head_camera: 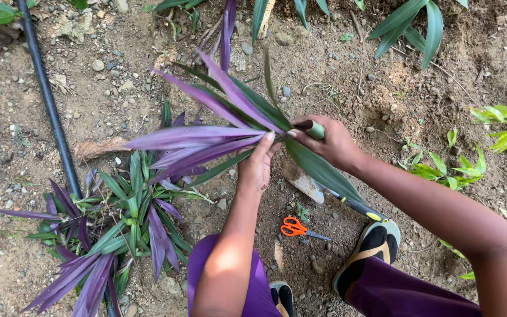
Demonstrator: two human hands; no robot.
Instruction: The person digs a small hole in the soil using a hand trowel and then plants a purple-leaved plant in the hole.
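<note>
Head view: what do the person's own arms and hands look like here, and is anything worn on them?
Both arms are bare from the frame edge to the fingertips: no sleeves, gloves, watch or bracelets show. The left hand and right hand carry no visible rings. Fingernails look short and unpainted, though too small to be sure. Purple clothing covers the legs below.

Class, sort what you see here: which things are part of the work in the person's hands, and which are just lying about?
In use:
left hand
right hand
purple-and-green plant cutting

Lying about:
orange scissors
trowel
black hose
planted purple clump
</note>
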